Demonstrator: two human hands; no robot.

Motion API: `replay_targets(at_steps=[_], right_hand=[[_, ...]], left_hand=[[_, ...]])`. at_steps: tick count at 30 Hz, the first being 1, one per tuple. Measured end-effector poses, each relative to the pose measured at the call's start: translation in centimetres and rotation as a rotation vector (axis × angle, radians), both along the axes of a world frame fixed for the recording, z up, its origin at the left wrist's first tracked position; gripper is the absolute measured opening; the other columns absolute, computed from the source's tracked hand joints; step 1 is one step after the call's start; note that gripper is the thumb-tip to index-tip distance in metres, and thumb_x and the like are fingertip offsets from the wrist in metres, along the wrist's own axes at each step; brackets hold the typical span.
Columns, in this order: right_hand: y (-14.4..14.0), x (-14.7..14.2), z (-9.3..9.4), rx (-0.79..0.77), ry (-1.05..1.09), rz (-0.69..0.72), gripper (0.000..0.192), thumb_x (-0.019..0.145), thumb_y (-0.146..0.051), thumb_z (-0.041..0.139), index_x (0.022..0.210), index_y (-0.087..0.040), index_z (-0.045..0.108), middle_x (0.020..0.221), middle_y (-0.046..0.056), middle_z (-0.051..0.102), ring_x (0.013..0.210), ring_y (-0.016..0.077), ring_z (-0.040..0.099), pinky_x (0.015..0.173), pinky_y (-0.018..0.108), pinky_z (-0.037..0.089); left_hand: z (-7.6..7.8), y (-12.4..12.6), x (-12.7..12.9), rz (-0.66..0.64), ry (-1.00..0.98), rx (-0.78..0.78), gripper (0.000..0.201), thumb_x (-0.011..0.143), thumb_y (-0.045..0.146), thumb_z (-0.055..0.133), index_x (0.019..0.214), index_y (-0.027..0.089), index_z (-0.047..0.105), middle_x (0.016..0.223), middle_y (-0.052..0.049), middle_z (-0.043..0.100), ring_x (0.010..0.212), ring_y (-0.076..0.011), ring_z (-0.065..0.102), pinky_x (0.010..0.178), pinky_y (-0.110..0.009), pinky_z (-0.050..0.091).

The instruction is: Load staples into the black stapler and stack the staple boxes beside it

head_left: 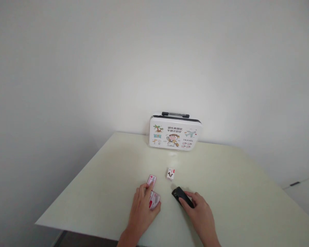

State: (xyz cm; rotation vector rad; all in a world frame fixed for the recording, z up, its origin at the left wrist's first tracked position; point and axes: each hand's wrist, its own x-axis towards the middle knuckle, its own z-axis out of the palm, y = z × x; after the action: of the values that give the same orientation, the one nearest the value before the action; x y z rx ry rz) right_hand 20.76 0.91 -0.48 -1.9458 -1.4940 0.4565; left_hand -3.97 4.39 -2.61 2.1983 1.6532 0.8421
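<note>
The left hand (141, 209) is closed on two small packets (152, 195), white with red marks, one peeking out past the fingertips and one under the thumb. The right hand (199, 212) is closed around a little black thing (181, 197) whose end pokes out toward the left hand. Both hands rest on the pale worktop (105, 178). Just past the hands sits a tiny white box (170, 174). Far behind it, by the wall, stands a closed white case (175, 135) with cartoon pictures. What is inside cannot be seen.
</note>
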Motion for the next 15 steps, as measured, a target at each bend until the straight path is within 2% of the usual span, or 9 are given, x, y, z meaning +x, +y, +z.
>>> replay_targets(at_steps=[3, 5, 8, 10, 12, 15], right_hand=[[1.8, 0.1, -0.5, 0.026, 0.075, -0.139, 0.047, 0.087, -0.066, 0.058, 0.097, -0.022, 0.071, 0.064, -0.001, 0.057, 0.06, 0.0204, 0.055, 0.058, 0.03, 0.037], [3.5, 0.0, -0.9, 0.054, 0.122, -0.173, 0.053, 0.088, -0.069, 0.053, 0.1, -0.02, 0.069, 0.062, -0.002, 0.055, 0.059, 0.0199, 0.055, 0.057, 0.029, 0.036], [6.2, -0.3, -1.0, 0.08, 0.155, -0.146, 0.061, 0.089, -0.07, 0.051, 0.11, -0.017, 0.069, 0.064, -0.002, 0.057, 0.062, 0.0199, 0.057, 0.057, 0.028, 0.037], [7.6, -0.6, -0.8, 0.085, 0.184, -0.107, 0.062, 0.087, -0.071, 0.052, 0.113, -0.017, 0.069, 0.064, -0.002, 0.059, 0.061, 0.0198, 0.057, 0.057, 0.028, 0.038], [8.3, -1.1, -0.8, 0.084, 0.217, -0.056, 0.061, 0.085, -0.071, 0.056, 0.11, -0.018, 0.071, 0.064, -0.002, 0.061, 0.06, 0.0197, 0.057, 0.057, 0.028, 0.039], [8.0, -2.2, -0.9, 0.082, 0.268, 0.003, 0.058, 0.085, -0.07, 0.057, 0.105, -0.018, 0.071, 0.067, 0.001, 0.066, 0.06, 0.02, 0.059, 0.058, 0.028, 0.041]], left_hand=[[-0.1, 0.6, 1.5, 0.022, -0.014, 0.033, 0.076, 0.085, 0.022, 0.061, 0.155, 0.028, 0.035, 0.142, -0.009, 0.049, 0.131, -0.0286, 0.047, 0.11, -0.047, 0.04], [-0.1, 1.0, 2.4, 0.014, -0.029, 0.058, 0.076, 0.086, 0.021, 0.059, 0.156, 0.027, 0.032, 0.153, -0.009, 0.042, 0.14, -0.0291, 0.04, 0.115, -0.049, 0.035], [-0.3, 1.9, 4.0, -0.008, -0.043, 0.089, 0.075, 0.088, 0.022, 0.059, 0.156, 0.021, 0.03, 0.162, -0.011, 0.032, 0.149, -0.0301, 0.028, 0.122, -0.051, 0.028], [-0.5, 2.7, 5.1, -0.023, -0.041, 0.101, 0.073, 0.089, 0.024, 0.059, 0.156, 0.018, 0.03, 0.164, -0.012, 0.031, 0.152, -0.0308, 0.025, 0.123, -0.053, 0.027], [-0.8, 3.5, 6.1, -0.04, -0.035, 0.106, 0.075, 0.09, 0.029, 0.061, 0.157, 0.019, 0.029, 0.164, -0.012, 0.032, 0.151, -0.0307, 0.029, 0.122, -0.053, 0.03], [-0.9, 4.3, 7.1, -0.063, -0.021, 0.114, 0.072, 0.096, 0.033, 0.056, 0.16, 0.024, 0.023, 0.164, -0.01, 0.032, 0.148, -0.0299, 0.034, 0.12, -0.054, 0.034]])
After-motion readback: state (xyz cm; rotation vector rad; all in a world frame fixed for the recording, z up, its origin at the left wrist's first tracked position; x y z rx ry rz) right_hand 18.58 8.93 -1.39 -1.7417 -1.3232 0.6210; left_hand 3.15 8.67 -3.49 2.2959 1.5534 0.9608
